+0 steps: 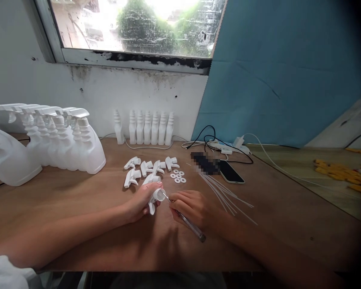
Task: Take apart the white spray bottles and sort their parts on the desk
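Low in mid-frame, the left hand (143,200) wraps a white trigger sprayer head (155,197) and the right hand (190,206) pinches a thin clear-handled tool (190,226), seemingly poking the head's open end, which calls for holding steady.

My desk (102,245): brown top, near edge toward me. Left end: large white spray bottles (93,150), upright, closely grouped. Along the far edge: seven small white bottles (147,130), upright, six in a close row, one slightly apart at its left. Mid-desk, I count six loose white trigger heads (132,178); just right of them, six white rings (179,181), clustered. Toward the right edge: thin white tubes (215,186), fanned; phone (231,172), flat; dark object (202,161), blurred out. Near the far right corner: power strip (243,149), cables (242,162).
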A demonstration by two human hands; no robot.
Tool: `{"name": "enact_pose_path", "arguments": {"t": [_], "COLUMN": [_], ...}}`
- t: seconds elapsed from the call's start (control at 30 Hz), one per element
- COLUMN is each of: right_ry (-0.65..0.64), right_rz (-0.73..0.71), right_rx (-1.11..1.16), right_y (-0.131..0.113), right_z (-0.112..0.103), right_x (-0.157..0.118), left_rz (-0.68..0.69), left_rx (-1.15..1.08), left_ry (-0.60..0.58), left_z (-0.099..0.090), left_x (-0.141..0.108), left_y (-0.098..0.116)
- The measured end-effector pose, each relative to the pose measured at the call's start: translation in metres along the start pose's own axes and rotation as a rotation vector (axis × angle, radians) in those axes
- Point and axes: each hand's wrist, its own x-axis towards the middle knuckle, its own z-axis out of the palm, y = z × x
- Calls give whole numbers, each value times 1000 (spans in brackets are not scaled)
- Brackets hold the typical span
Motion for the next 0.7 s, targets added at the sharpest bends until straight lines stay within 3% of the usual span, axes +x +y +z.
{"name": "enact_pose_path", "arguments": {"t": [0.13, 0.23, 0.7], "right_ry": [-51, -52, -70], "right_rz": [-95, -88, 315], "right_rx": [-193, -225, 272], "right_y": [0, -1, -11], "right_z": [-1, -2, -19], "right_x": [2, 3, 7], "left_rz": [19, 13, -19], "left_rx": [57, 118, 224], "left_ry": [48, 35, -4], "left_z": [-1, 0, 6], "left_x": [2, 2, -4], "left_y": [-2, -3, 5]}}
